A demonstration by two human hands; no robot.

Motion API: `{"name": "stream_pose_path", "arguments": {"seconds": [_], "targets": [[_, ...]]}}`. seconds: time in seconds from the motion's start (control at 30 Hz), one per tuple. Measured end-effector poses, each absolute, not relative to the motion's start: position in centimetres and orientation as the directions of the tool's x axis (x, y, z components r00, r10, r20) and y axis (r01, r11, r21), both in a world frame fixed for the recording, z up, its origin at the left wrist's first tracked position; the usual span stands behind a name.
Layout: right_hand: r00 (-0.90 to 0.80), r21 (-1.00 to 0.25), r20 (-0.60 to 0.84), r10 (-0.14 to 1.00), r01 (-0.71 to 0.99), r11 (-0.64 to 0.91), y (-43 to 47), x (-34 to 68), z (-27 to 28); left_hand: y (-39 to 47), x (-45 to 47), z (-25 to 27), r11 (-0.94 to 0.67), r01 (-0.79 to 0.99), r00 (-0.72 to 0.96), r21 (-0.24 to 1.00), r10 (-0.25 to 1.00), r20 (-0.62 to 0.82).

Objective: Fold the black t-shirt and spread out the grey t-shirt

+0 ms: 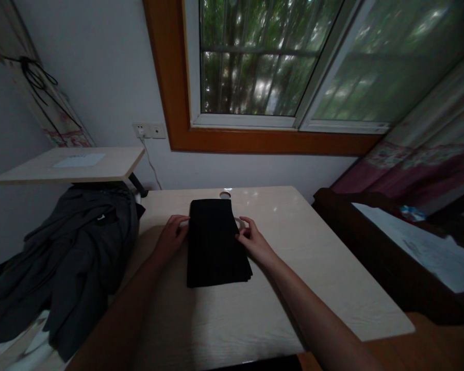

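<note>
A black rectangular folded cloth (215, 245) lies on the pale wooden table in front of me. Its layers show at the lower right corner, and the right edge curves slightly. My left hand (172, 236) is at the cloth's left edge, fingers bent and closed against it. On the opposite side, my right hand (254, 239) pinches the right edge between thumb and fingers. Part of the left fingertips is hard to make out in the dim light.
The pale table (325, 288) has a round cable hole (225, 195) at its back edge. Dark grey clothing (88, 242) hangs at left below a small raised tabletop (112, 170). A dark wooden piece of furniture (371, 247) with a pale sheet stands at right.
</note>
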State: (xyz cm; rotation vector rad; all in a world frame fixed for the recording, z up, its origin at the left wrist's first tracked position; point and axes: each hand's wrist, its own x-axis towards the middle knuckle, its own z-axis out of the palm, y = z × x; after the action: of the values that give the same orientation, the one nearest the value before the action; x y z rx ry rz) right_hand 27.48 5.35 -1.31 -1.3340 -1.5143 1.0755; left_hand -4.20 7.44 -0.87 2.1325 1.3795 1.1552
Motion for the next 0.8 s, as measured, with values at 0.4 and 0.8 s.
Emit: {"name": "stream_pose_path", "arguments": {"seconds": [0.4, 0.8], "targets": [[-0.103, -0.96, 0.042, 0.994, 0.27, 0.069, 6.0, 27.3, -2.1, 7.2, -4.1, -0.5, -0.478, 0.578, 0.202, 0.661, 0.869, 0.451], [0.007, -0.995, -0.058, 0.998, 0.081, -0.059, 6.4, 32.1, -0.2, 6.9, -4.0, -1.0, -0.444, 0.484, 0.186, 0.754, 0.894, 0.407]]}}
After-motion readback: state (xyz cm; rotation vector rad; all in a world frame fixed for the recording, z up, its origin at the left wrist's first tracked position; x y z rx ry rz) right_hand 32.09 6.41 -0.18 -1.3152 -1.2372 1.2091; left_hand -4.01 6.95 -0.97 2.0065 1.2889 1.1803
